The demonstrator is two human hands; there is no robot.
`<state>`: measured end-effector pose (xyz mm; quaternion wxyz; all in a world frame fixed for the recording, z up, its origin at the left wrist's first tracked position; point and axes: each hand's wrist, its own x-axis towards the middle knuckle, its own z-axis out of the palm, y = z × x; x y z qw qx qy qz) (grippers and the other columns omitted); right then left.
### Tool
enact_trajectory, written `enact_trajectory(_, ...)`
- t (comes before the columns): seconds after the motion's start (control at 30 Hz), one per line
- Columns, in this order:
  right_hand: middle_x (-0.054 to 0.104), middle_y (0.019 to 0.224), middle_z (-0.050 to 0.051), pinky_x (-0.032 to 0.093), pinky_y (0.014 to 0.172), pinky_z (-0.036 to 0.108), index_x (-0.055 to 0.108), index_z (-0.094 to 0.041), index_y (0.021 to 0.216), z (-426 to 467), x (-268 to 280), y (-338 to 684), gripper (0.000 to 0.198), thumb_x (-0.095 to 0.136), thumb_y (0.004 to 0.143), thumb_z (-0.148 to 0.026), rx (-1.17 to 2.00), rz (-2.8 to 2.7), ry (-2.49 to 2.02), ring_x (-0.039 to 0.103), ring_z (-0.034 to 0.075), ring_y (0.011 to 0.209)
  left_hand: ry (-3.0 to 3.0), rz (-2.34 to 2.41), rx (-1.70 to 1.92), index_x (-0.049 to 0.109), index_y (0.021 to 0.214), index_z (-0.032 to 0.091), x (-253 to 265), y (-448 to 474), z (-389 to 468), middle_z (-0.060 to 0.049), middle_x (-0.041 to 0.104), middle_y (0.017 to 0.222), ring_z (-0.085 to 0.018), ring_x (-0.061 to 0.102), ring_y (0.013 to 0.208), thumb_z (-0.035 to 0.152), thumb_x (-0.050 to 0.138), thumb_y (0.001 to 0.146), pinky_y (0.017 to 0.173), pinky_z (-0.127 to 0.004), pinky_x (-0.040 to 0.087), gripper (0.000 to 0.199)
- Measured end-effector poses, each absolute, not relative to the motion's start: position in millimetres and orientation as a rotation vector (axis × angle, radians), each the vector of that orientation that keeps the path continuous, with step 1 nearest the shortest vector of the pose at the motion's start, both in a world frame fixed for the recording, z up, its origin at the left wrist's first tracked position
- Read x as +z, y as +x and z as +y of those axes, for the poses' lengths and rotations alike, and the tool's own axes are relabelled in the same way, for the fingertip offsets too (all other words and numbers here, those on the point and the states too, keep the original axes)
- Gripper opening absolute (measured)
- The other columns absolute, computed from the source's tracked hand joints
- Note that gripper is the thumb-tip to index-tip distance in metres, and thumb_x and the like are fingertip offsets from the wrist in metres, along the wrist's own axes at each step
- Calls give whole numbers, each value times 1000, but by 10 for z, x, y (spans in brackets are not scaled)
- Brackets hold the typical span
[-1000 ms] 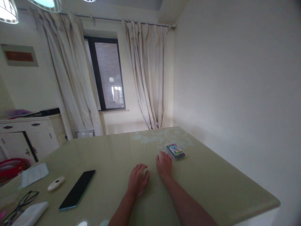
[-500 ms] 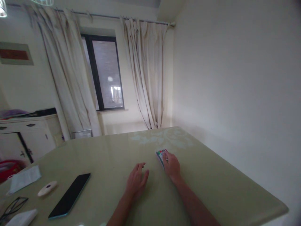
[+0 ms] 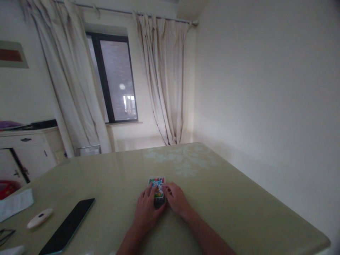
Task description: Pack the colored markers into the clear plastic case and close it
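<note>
A small flat box [image 3: 158, 194] with a bright cartoon picture and a row of coloured spots along its top end lies on the table in front of me. It looks like a crayon box, but its print is too small to read. My left hand [image 3: 147, 208] curls around its left side, fingers over the edge and thumb near the lower end. From the right, my right hand [image 3: 176, 199] grips its right edge with thumb and fingers. Parts of the box's sides are hidden under both hands.
On the left of the table [image 3: 111, 177] lie a dark tablet or phone [image 3: 68, 226], a white oval object [image 3: 39, 218], a pale sheet [image 3: 16, 204] and part of some glasses [image 3: 5, 235]. A wall [image 3: 260, 106] runs along the right side. Behind are curtains [image 3: 170, 81] and a window [image 3: 118, 78].
My right hand has brought the box left and nearer, turning it upright toward me. My left hand, apart from it before with fingers spread, now holds its left side. The view has shifted slightly right.
</note>
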<state>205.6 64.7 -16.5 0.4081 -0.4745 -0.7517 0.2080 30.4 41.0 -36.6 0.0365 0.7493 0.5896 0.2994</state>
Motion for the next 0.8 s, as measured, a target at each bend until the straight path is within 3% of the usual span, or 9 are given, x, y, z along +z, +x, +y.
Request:
enact_trajectory(0.13, 66, 135, 10, 45, 107, 40, 63, -26, 137, 636, -42, 2197, 43, 52, 103, -49, 444, -2029, -994, 61, 25, 122, 2105, 1697, 1070, 53, 145, 20, -190, 245, 372, -15, 58, 148, -33, 58, 131, 45, 53, 93, 112, -51, 43, 57)
enact_trajectory(0.27, 56, 150, 9, 34, 118, 44, 62, -29, 139, 591, 49, 2291, 51, 61, 96, -57, 168, -2115, -890, 48, 27, 138, 2000, 1260, 1173, 56, 143, 22, -64, 142, 285, -10, 66, 140, -27, 63, 126, 46, 35, 103, 110, -45, 47, 51)
enact_trajectory(0.47, 76, 115, 5, 42, 98, 39, 69, -29, 126, 534, 62, 2217, 35, 53, 103, -50, -14, -2163, -735, 64, 22, 108, 1908, 1094, 1238, 68, 131, 19, -63, 146, 199, -11, 71, 132, -29, 64, 123, 50, 41, 101, 110, -45, 47, 51)
enact_trajectory(0.57, 77, 107, 5, 41, 93, 38, 72, -28, 119, 532, 56, 2176, 37, 47, 105, -52, -24, -2121, -720, 63, 22, 101, 1892, 1069, 1255, 71, 127, 20, -59, 171, 211, -9, 73, 129, -28, 67, 119, 48, 42, 101, 108, -44, 49, 49)
enact_trajectory(0.73, 72, 78, 3, 41, 85, 36, 73, -23, 85, 532, 20, 2099, 50, 36, 110, -46, 70, -1905, -825, 62, 19, 82, 1948, 1058, 1180, 70, 130, 21, -39, 208, 209, -9, 72, 132, -28, 65, 122, 48, 48, 99, 110, -42, 46, 46)
enact_trajectory(0.8, 74, 85, 5, 43, 89, 37, 74, -23, 92, 544, 13, 2117, 45, 39, 109, -47, 99, -1879, -842, 64, 20, 89, 1923, 1074, 1177, 69, 131, 21, -19, 223, 202, -8, 72, 132, -27, 64, 123, 49, 45, 99, 111, -42, 45, 48)
